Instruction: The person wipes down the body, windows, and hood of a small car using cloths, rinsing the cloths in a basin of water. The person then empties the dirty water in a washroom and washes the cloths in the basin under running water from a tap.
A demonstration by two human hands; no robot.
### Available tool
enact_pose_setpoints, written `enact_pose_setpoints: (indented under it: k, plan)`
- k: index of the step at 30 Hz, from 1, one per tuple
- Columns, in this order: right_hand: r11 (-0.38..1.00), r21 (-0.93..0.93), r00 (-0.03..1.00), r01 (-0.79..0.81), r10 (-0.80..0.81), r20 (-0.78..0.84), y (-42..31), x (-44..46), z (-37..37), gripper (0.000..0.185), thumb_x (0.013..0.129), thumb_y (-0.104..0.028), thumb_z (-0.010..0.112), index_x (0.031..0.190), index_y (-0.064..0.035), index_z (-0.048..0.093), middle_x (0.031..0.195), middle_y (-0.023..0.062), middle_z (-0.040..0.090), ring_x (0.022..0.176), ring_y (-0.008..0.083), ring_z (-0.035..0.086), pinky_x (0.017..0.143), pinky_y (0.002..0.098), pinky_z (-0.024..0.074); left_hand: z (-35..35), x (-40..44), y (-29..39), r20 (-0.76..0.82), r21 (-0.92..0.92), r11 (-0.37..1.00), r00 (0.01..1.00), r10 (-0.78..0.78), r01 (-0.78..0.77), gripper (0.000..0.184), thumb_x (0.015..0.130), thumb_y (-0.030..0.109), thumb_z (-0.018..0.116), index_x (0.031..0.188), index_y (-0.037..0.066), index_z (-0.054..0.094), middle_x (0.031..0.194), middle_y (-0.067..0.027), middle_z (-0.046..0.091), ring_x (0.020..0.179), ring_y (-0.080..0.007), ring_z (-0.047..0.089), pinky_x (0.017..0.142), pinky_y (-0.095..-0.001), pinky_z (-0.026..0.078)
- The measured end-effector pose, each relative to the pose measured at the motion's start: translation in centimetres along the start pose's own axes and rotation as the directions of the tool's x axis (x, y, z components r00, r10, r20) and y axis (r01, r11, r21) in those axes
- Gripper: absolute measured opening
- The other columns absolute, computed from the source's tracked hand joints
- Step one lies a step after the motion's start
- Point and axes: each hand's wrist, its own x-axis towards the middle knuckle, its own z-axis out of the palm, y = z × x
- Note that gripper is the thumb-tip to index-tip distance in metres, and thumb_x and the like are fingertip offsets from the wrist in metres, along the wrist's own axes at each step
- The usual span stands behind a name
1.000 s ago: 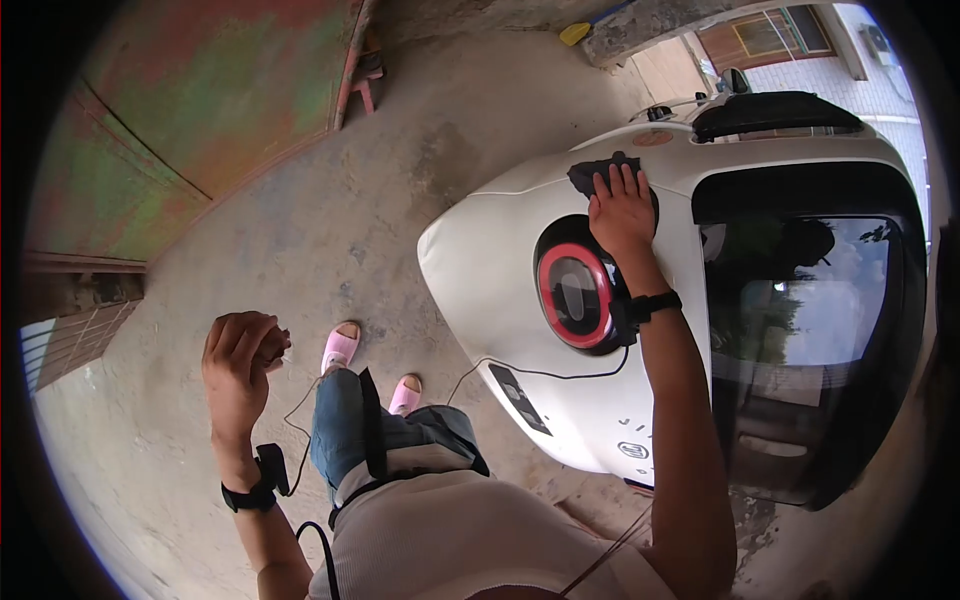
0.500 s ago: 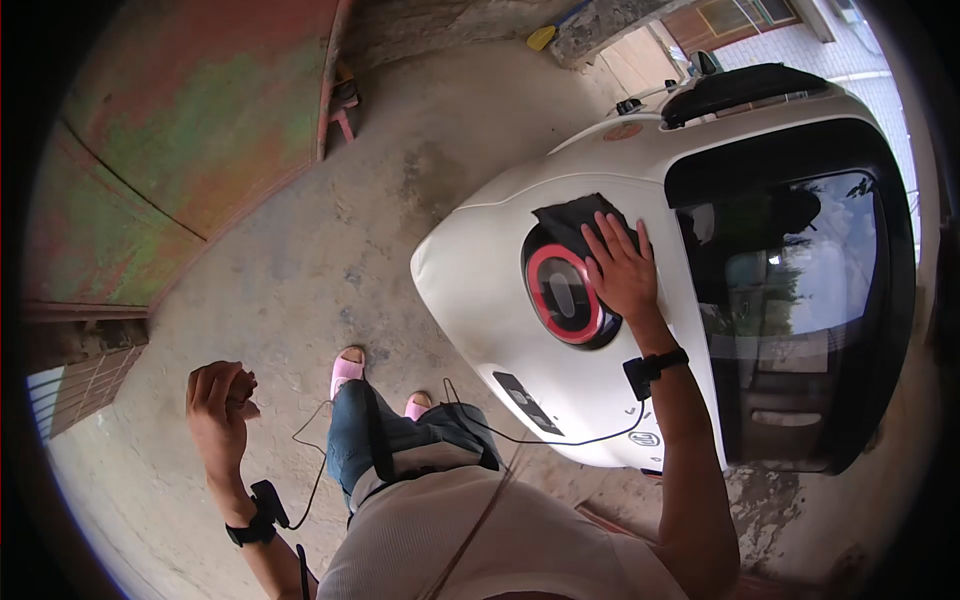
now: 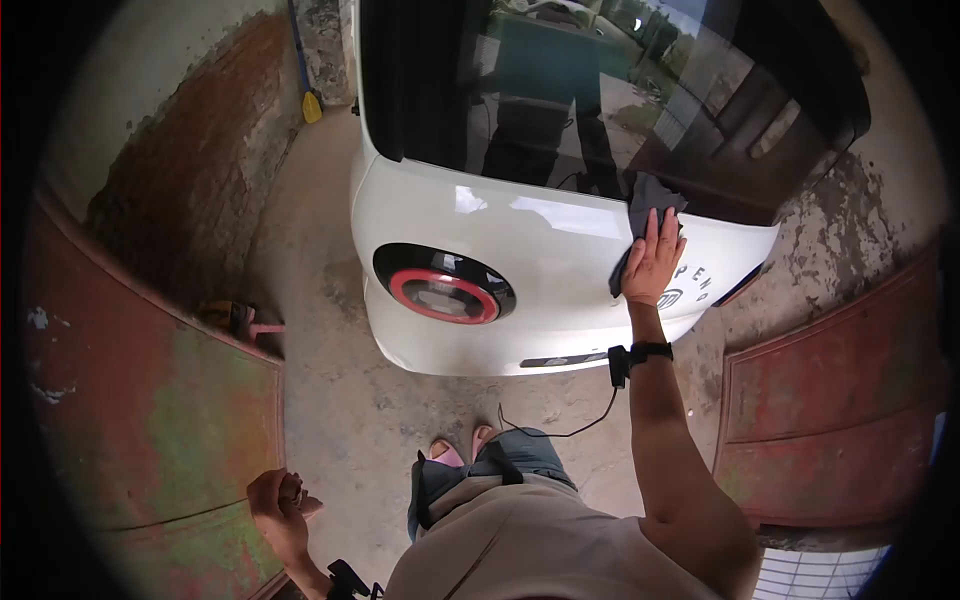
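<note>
My right hand lies with fingers spread on a dark cloth, pressing it to the white car just below the dark rear window. Letters and a round badge on the body are close beside this hand. To its left is the round tail light with a red ring. My left hand is raised low at the left, away from the car, its fingers curled. Whether it holds anything small is hard to make out.
Painted metal doors stand at the left and right. A yellow-ended tool leans by the wall at the top left. A cable hangs from my right wrist strap. My feet in pink sandals are under the car's edge.
The view has turned toward the car's rear. My right hand and the cloth have moved from beside the tail light to beneath the window near the lettering. My left hand stays curled.
</note>
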Motion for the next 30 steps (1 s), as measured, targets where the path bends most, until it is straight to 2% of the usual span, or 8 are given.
enact_pose_setpoints:
  k: [5, 8, 12, 16, 18, 22, 25, 30]
  plan:
    - [0.847, 0.151, 0.813, -0.509, 0.531, -0.237, -4.7, 0.7, 2.2, 0.047, 0.096, -0.021, 0.036, 0.137, -0.0001, 0.038, 0.146, 0.0241, 0.028, 0.134, 0.0426, 0.027, 0.108, 0.0548, 0.0196, 1.8, 9.3, 6.5, 0.049, -0.113, 0.969, 0.973, 0.227, -0.221, 0.039, 0.064, -0.009, 0.039, 0.096, -0.005, 0.061, 0.096, -0.0170, 0.060, 0.084, -0.0299, 0.059, 0.079, -0.0376, 0.048]
    - [0.931, 0.291, 0.975, -0.220, 0.204, 0.086, -12.4, 0.3, 1.5, 0.051, 0.088, -0.024, 0.052, 0.132, 0.0014, 0.044, 0.142, 0.0226, 0.036, 0.135, 0.0350, 0.030, 0.111, 0.0476, 0.0209, 4.9, 16.3, 9.7, 0.043, -0.305, 0.873, 0.910, 0.412, -0.380, 0.040, 0.064, -0.008, 0.041, 0.099, -0.004, 0.061, 0.093, -0.0109, 0.059, 0.081, -0.0216, 0.058, 0.078, -0.0308, 0.046]
    - [0.898, 0.391, 0.980, 0.199, -0.175, -0.097, -11.9, 0.0, 0.8, 0.048, 0.088, -0.028, 0.052, 0.135, -0.0209, 0.047, 0.142, 0.0017, 0.041, 0.134, 0.0171, 0.035, 0.115, 0.0391, 0.0182, 9.4, 22.2, 17.1, 0.210, -0.648, 0.724, 0.858, 0.469, -0.237, 0.034, 0.076, 0.002, 0.043, 0.106, -0.004, 0.058, 0.093, -0.0068, 0.058, 0.081, -0.0144, 0.055, 0.074, -0.0269, 0.046]
    - [0.938, 0.335, 0.994, -0.083, 0.102, -0.040, -1.8, -3.1, 0.1, 0.047, 0.085, -0.027, 0.052, 0.131, -0.0249, 0.051, 0.143, 0.0001, 0.041, 0.134, 0.0171, 0.034, 0.114, 0.0420, 0.0168, 9.7, 22.6, 20.3, 0.210, -0.714, 0.697, 0.930, 0.301, -0.065, 0.039, 0.084, 0.029, 0.041, 0.102, -0.004, 0.054, 0.094, -0.0080, 0.055, 0.084, -0.0183, 0.053, 0.075, -0.0313, 0.046]
    - [0.938, 0.236, 0.963, -0.253, 0.268, -0.034, 2.9, -5.4, 0.2, 0.048, 0.085, -0.027, 0.050, 0.132, -0.0247, 0.051, 0.145, 0.0018, 0.039, 0.135, 0.0198, 0.033, 0.113, 0.0427, 0.0177, 9.2, 23.3, 18.3, 0.064, -0.598, 0.728, 0.886, 0.458, -0.334, 0.043, 0.086, 0.037, 0.039, 0.099, -0.002, 0.053, 0.096, -0.0091, 0.053, 0.084, -0.0210, 0.052, 0.077, -0.0331, 0.045]
    - [0.802, 0.263, 0.805, -0.537, 0.580, -0.125, 5.2, -6.7, 0.7, 0.047, 0.089, -0.024, 0.046, 0.135, -0.0171, 0.047, 0.147, 0.0093, 0.034, 0.135, 0.0283, 0.031, 0.111, 0.0481, 0.0217, 8.0, 16.3, 25.5, -0.167, -0.549, 0.767, 0.942, 0.290, -0.333, 0.056, 0.091, 0.045, 0.041, 0.126, 0.002, 0.045, 0.114, -0.0117, 0.052, 0.099, -0.0234, 0.054, 0.082, -0.0339, 0.046]
    - [0.427, 0.400, 0.381, -0.811, 0.904, -0.192, -0.4, -4.8, 2.6, 0.050, 0.092, -0.021, 0.045, 0.138, -0.0026, 0.038, 0.147, 0.0215, 0.027, 0.136, 0.0388, 0.025, 0.110, 0.0512, 0.0196, 7.5, 20.6, 22.2, -0.224, -0.419, 0.764, 0.871, 0.437, -0.491, 0.056, 0.091, 0.045, 0.041, 0.127, 0.002, 0.045, 0.114, -0.0116, 0.052, 0.099, -0.0228, 0.055, 0.083, -0.0330, 0.046]
    - [0.832, 0.447, 0.927, -0.330, 0.374, -0.012, -17.1, -7.0, 1.8, 0.052, 0.089, -0.028, 0.049, 0.139, -0.0135, 0.040, 0.148, 0.0087, 0.033, 0.138, 0.0219, 0.029, 0.113, 0.0419, 0.0208, 9.9, 30.1, 18.9, -0.292, 0.112, 0.497, 0.449, 0.844, -0.861, 0.054, 0.093, 0.045, 0.042, 0.128, 0.003, 0.045, 0.114, -0.0113, 0.053, 0.100, -0.0217, 0.055, 0.083, -0.0314, 0.045]
